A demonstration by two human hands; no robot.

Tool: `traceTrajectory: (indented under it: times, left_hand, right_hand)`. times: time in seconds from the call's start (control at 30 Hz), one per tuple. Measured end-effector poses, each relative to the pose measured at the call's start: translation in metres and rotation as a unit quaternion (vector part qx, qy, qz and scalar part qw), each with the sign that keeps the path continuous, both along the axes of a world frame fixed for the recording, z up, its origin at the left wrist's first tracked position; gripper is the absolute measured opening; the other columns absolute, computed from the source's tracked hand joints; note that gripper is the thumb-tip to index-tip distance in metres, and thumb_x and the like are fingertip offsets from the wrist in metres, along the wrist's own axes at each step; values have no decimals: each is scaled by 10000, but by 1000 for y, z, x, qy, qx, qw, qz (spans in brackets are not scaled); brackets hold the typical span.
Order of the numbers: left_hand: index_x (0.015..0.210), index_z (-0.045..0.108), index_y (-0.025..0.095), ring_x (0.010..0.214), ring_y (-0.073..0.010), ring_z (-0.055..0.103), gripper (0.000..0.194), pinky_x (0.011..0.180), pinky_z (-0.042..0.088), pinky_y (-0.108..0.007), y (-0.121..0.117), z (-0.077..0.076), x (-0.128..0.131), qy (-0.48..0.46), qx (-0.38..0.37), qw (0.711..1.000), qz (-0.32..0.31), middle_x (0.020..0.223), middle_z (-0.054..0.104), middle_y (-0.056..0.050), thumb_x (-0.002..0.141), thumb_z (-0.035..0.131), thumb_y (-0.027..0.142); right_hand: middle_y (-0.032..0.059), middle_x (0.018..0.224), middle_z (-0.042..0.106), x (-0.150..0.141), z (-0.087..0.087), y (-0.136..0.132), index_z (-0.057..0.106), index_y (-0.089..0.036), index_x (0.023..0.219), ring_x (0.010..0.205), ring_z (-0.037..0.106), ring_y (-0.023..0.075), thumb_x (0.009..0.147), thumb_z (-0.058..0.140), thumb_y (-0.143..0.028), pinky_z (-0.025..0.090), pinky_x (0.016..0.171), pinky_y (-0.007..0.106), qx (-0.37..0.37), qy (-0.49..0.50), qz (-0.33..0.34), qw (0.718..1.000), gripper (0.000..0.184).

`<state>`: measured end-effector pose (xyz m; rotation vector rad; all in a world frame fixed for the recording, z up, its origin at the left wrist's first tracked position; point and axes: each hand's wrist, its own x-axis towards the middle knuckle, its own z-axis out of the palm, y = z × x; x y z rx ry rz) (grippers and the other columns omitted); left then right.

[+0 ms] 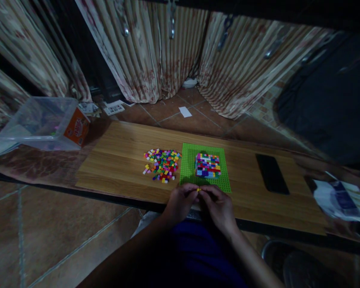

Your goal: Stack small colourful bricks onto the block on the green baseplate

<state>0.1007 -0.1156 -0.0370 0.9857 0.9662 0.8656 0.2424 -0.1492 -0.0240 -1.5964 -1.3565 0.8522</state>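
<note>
Both my hands meet at the near edge of the green baseplate [188, 150]. My left hand [180, 202] and my right hand [220, 204] pinch a small yellow toy brick [199, 189] between their fingertips. Just beyond them, a block built of many-coloured bricks [208, 165] stands on the baseplate. To the left of the baseplate lies a spread pile of loose bricks [165, 163] in mixed colours. My fingers partly cover the yellow brick, so its full shape is hidden.
The wooden board [120, 148] carries a black phone-like slab [272, 174] at right. A clear plastic tub [42, 124] with an orange label stands at the far left. White-and-purple packaging [343, 200] lies at the right end. Striped curtains [156, 52] hang behind.
</note>
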Motion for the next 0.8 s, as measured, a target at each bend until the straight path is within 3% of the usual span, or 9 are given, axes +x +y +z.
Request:
traceTrajectory:
  times: [0.4, 0.63, 0.8]
  left_hand:
    - [924, 690, 179, 675, -136, 643, 160, 643, 529, -248, 1, -3, -4, 66, 37, 997, -29, 756, 673, -9, 815, 616, 269]
    - [916, 688, 190, 693, -141, 648, 152, 649, 525, -249, 1, -7, -5, 83, 55, 994, -35, 756, 670, -5, 815, 606, 269]
    - [923, 680, 186, 680, -136, 640, 160, 654, 520, -249, 1, -6, -5, 77, 49, 995, -42, 731, 659, 2, 820, 605, 283]
  right_hand:
    - [61, 903, 719, 54, 3, 22, 727, -206, 869, 821, 664, 207, 802, 663, -462, 512, 744, 342, 78, -83, -125, 986, 273]
    - [74, 908, 736, 55, 2, 31, 735, -197, 842, 831, 678, 223, 759, 688, -476, 528, 775, 372, 54, -65, -133, 988, 295]
    - [62, 878, 740, 54, 2, 35, 730, -193, 827, 828, 678, 218, 708, 738, -434, 524, 812, 389, 33, 6, -152, 988, 269]
